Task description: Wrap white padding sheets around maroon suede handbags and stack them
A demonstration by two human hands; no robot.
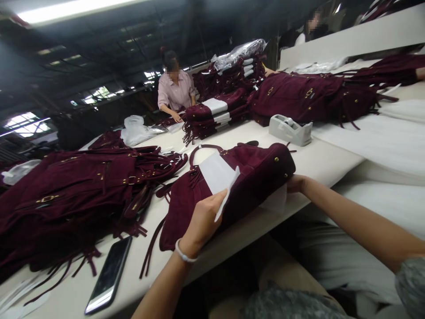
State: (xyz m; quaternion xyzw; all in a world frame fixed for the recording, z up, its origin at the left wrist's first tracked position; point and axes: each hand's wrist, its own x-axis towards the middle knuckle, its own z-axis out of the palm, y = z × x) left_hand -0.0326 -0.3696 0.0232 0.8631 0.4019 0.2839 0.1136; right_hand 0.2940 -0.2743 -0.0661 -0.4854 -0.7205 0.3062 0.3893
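A maroon suede bag point(255, 170) lies tilted at the front edge of the table, its studded base toward the right. White paper point(217, 173) wraps around its middle. My left hand point(206, 217), with a white band at the wrist, is closed on the loose end of this paper, against the bag's near side. My right hand point(295, 182) is at the bag's right end; its fingers are mostly hidden behind and under the bag. Part of a thin white sheet hangs below the bag near that hand.
Maroon bags point(83, 186) lie at the left, a phone point(109, 274) in front. Behind are stacked bags point(212, 113), a grey tape dispenser point(290, 130) and more bags point(299, 95). A person point(175, 91) stands across the table point(335, 161). White material point(392, 146) spreads at the right.
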